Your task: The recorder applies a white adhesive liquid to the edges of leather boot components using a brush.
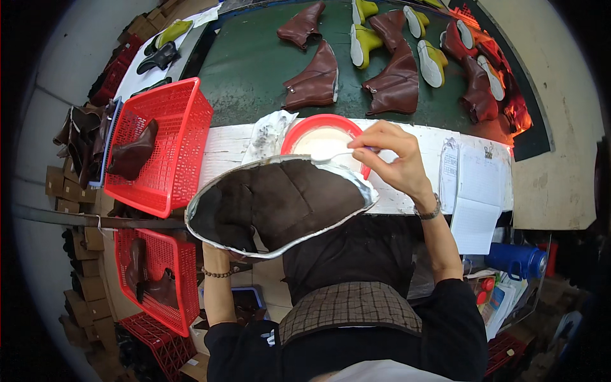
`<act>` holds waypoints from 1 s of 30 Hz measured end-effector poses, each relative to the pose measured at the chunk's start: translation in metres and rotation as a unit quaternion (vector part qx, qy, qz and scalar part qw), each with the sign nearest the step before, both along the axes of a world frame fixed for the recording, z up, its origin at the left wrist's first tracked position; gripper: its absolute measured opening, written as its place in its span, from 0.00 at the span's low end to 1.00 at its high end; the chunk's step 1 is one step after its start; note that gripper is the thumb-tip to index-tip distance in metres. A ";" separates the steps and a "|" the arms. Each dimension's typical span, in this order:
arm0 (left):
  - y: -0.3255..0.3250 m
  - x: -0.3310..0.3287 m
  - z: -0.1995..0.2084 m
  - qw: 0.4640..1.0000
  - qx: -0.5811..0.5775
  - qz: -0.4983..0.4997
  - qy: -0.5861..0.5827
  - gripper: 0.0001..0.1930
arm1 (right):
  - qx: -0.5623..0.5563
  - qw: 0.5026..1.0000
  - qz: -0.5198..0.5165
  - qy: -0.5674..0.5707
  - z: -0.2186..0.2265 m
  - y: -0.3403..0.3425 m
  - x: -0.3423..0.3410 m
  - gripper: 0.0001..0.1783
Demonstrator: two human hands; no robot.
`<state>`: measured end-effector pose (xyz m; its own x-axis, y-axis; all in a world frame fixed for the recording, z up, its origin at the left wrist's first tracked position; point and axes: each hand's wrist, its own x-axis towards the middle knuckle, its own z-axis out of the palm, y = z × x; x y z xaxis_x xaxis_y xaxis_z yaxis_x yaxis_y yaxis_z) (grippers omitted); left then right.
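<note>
My right hand is closed in a pinch on the thin handle of a small white brush. The brush's head lies at the far edge of a large dark brown boot upper, along whose rim runs a whitish band. My left forearm reaches up beneath the upper, and my left hand holds it raised, its fingers hidden behind it. Just beyond the upper's far edge stands a red round basin of creamy white liquid, partly covered by the upper and my right hand.
Brown boot uppers and yellow-green shoes lie on the green table, near a glowing orange heater. A stained cloth and papers flank the basin. Red baskets stand left; a blue jug sits right.
</note>
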<state>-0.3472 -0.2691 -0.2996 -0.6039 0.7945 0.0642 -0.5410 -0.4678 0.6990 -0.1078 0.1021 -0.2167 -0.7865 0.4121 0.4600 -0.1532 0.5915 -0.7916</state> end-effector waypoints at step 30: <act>0.048 0.021 0.006 0.986 -0.011 -0.148 -0.074 0.28 | 0.090 0.994 0.059 0.033 0.034 0.003 -0.019 0.09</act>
<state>-0.3264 -0.2214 -0.2937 -0.3469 0.9375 -0.0271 -0.7487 -0.2593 0.6101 -0.1269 0.1053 -0.1830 -0.7903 0.2256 0.5696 -0.2774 0.6972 -0.6610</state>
